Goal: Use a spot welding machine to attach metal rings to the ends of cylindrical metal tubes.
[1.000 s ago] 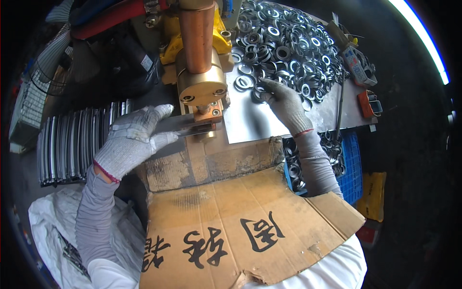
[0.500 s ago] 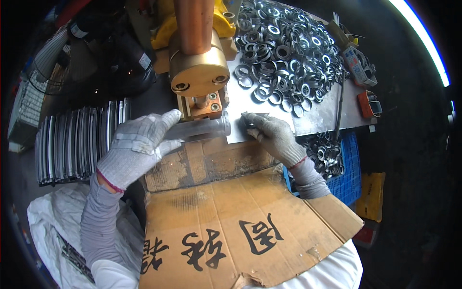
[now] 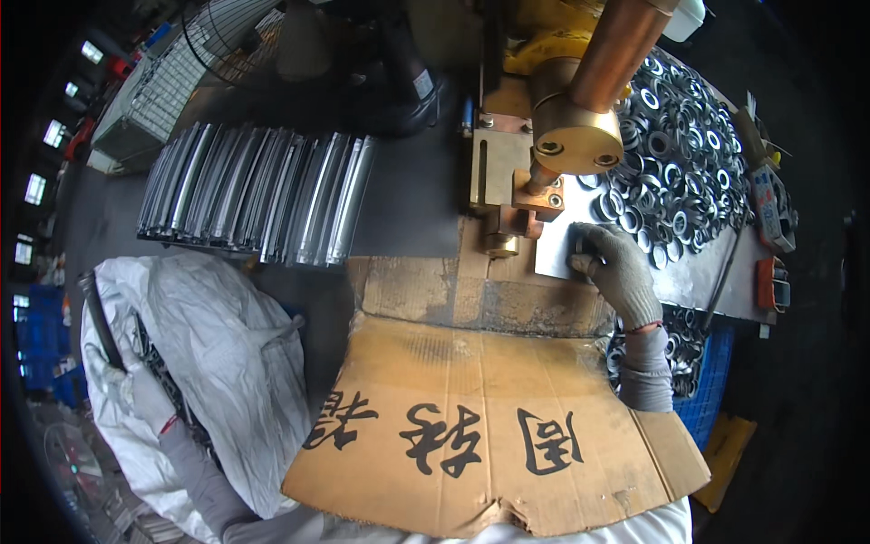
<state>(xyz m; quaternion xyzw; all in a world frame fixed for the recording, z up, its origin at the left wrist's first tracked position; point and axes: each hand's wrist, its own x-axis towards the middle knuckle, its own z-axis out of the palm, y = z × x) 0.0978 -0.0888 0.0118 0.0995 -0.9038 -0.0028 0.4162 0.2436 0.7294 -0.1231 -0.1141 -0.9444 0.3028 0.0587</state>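
Observation:
Far over on the left, my gloved left hand [image 3: 147, 399] is closed round the lower end of a dark metal tube [image 3: 100, 319]. The tube stands tilted above the mouth of a white woven sack [image 3: 231, 331], where several dark metal pieces [image 3: 156, 355] show inside. My gloved right hand [image 3: 625, 272] rests at the edge of the bright metal sheet, its fingers curled round a metal ring [image 3: 580, 243], mostly hidden by the glove. Just left of it stands a press machine with a brass head [image 3: 577, 122] and copper-coloured blocks [image 3: 541, 197].
A heap of metal rings [image 3: 675, 163] covers the table's right side. Long metal tubes [image 3: 258, 190] lie in a row on the left. Cardboard [image 3: 489, 381] covers my lap. A blue crate [image 3: 707, 372] with rings stands at lower right, a wire-guarded fan [image 3: 227, 41] at the back.
My left hand has carried the tube from the press away to the left, over the white sack. My right hand stays by the sheet with the ring. The view has swung left.

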